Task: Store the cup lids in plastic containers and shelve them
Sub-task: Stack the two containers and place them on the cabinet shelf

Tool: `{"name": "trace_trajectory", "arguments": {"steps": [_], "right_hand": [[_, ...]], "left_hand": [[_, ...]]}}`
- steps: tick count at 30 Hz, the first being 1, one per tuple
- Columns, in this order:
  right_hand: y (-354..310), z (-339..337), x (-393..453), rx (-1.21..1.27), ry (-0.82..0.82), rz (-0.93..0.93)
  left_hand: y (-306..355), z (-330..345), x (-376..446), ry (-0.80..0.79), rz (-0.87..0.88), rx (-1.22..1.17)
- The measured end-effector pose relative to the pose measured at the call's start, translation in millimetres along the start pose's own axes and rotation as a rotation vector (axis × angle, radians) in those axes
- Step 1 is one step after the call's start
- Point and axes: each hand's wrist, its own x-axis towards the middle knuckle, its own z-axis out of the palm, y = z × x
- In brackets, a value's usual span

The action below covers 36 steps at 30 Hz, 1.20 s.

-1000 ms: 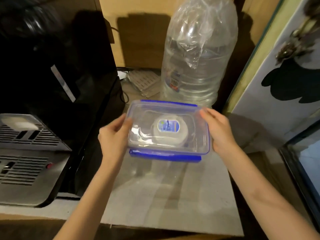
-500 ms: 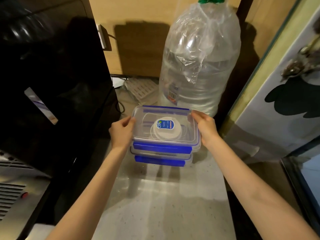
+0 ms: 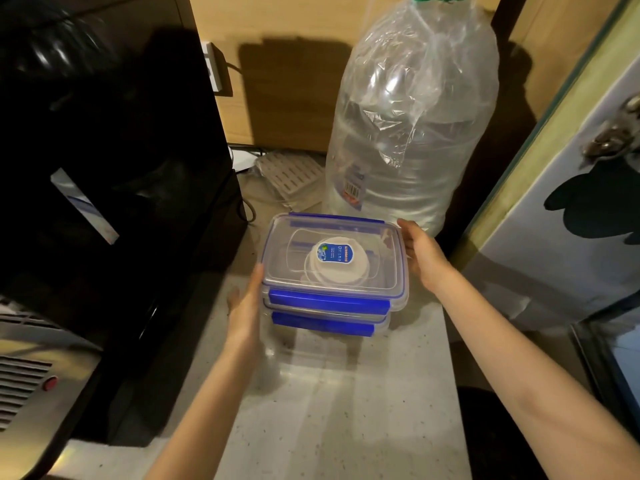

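Two clear plastic containers with blue clips stand stacked on a pale stone shelf top (image 3: 346, 403). The top container (image 3: 377, 271) is closed, and white cup lids (image 3: 341, 271) show through its lid under a blue sticker. The lower container (image 3: 322, 323) is mostly hidden, and I cannot see what is in it. My left hand (image 3: 244, 306) lies flat against the left side of the stack, fingers straight. My right hand (image 3: 424, 252) is at the top container's far right corner, fingers spread, the thumb tip just touching the rim.
A large clear water bottle (image 3: 408, 133) wrapped in plastic film stands right behind the stack. A black machine (image 3: 104, 168) fills the left side. A painted board (image 3: 571, 220) leans at the right. A wrapped flat item (image 3: 287, 178) and a wall socket (image 3: 214, 67) are at the back.
I carried the top container forward and set it onto the lower one. Both hands have since loosened: the left slid down the stack's side, and the right opened at the far corner.
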Motion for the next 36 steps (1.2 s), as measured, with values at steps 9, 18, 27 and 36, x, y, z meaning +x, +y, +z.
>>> {"name": "trace_trajectory", "arguments": {"steps": [9,18,27,36], "right_hand": [[18,0,-7,0.053,-0.137,0.154],[47,-18,-32,0.057,0.06,0.142],[98,-30,-80,-0.04,0.227,0.076],[127,-19,-111,0.015,0.158,-0.052]], "left_hand": [[-22,10,-28,-0.13,-0.213,-0.31],[-42,24,-59,-0.395,0.078,-0.184],[-17,21,-21,-0.44,0.017,-0.027],[-35,13,-5,-0.325,0.021,-0.015]]}}
